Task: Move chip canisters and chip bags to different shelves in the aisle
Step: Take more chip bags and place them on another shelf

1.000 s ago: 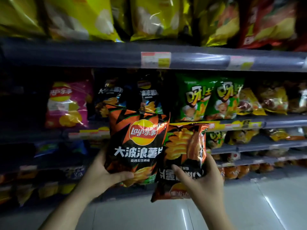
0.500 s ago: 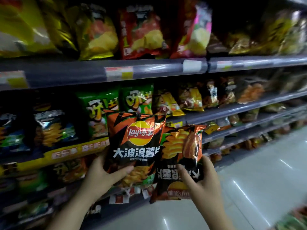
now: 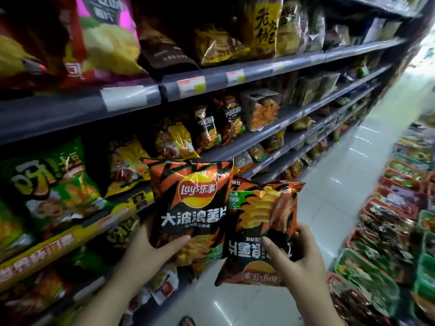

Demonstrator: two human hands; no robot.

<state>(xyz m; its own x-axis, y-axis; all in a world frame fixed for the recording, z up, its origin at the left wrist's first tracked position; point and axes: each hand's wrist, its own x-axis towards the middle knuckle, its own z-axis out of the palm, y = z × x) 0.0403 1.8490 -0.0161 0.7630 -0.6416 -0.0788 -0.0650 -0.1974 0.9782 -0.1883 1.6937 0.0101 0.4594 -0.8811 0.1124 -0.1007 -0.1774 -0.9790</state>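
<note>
A: What fills the view?

B: Grey shelving [image 3: 131, 107] runs along the left and recedes to the far right, stocked with snack bags on several levels. A pale, glossy floor [image 3: 329, 184] stretches away down the aisle, and on the near right there are trays of packaged goods [image 3: 386, 243].

A: What stands out on the shelves?

B: A green bag [image 3: 47, 184] at the left on the middle level, and a pink and yellow bag [image 3: 106, 36] on the level above it.

A: Where are the chip bags?

B: Both are held up near the middle, in front of the shelving. The upright chip bag [image 3: 190, 208], orange and black with the round logo on top, sits left. The upside-down chip bag [image 3: 263, 231] sits right, its edge overlapping the first.

A: And the hands?

B: The left hand [image 3: 146, 252] grips the upright bag's lower part, thumb across the front, fingers hidden behind. The right hand [image 3: 301, 269] pinches the inverted bag low down, thumb in front, fingers curled round its right edge.
</note>
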